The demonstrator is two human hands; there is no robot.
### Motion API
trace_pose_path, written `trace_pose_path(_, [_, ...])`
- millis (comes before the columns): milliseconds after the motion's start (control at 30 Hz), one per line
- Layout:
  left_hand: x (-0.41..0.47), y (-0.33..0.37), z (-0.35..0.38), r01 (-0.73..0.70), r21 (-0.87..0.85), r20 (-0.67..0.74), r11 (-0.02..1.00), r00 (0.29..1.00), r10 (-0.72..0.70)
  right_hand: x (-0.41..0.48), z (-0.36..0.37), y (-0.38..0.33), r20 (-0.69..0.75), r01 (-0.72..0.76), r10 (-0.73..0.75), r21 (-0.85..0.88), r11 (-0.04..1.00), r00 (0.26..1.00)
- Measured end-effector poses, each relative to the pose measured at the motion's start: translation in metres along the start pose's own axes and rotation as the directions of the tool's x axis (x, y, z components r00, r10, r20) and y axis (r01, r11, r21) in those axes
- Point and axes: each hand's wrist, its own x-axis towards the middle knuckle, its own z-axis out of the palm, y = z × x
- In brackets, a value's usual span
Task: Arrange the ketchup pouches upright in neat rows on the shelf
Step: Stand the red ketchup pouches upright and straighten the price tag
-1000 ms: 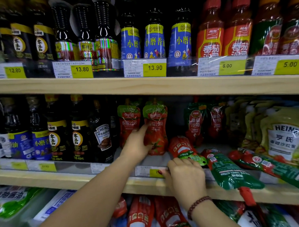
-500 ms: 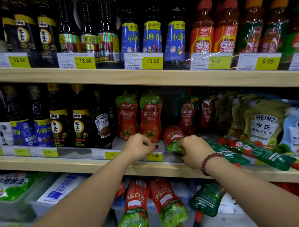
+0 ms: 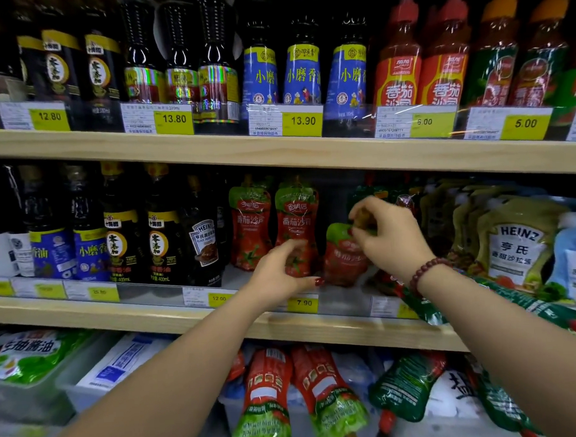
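Right now my right hand [image 3: 386, 237] pinches the green top of a red-and-green soft plastic ketchup pouch [image 3: 342, 255], standing it upright on the pale wooden shelf [image 3: 152, 318], just beside two standing ketchup pouches [image 3: 297, 224] of the same kind. I judge the grip is taken high so the bag hangs straight and its base can settle flat. My left hand [image 3: 279, 275] hovers low in front of the nearer standing one, fingers loosely curved. It is blurred, so I cannot tell whether it touches or grips anything; I'd guess it is there to steady the row.

As for edges, the row stands close behind the front lip, above the yellow 7.90 price tag [image 3: 303, 303]. Dark glass sauce bottles [image 3: 202, 242] close it off on the left. To the right, past my wrist, there seems to be open shelf before the pale green Heinz dressing pouches [image 3: 515, 244], so the row can grow that way. Green-backed pouches lying flat [image 3: 426, 311] overhang the front edge and could slip off. The upper shelf board [image 3: 277, 152] leaves headroom above the spouts.
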Motion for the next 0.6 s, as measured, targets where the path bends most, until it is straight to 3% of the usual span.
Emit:
trace_pose_path(100, [0.006,0.007,0.007,0.012,-0.127,-0.013,0.992,1.000,-0.014,0.017,-0.004,-0.004,-0.039,-0.031,0.036,0.134,0.991,0.999])
trace_pose_path(200, [0.009,0.011,0.018,0.046,-0.235,0.065,0.971,0.997,-0.032,0.027,0.001,-0.006,0.015,-0.075,0.074,0.264,0.962,0.997])
trace_pose_path(367, [0.015,0.008,0.032,0.083,-0.378,0.047,0.922,0.996,-0.070,0.030,0.011,-0.004,0.105,-0.260,0.241,0.506,0.822,0.965])
trace_pose_path(600, [0.020,-0.001,0.026,0.044,-0.334,0.010,0.942,0.999,-0.043,0.003,0.035,0.021,0.489,-0.581,0.360,0.438,0.686,0.795])
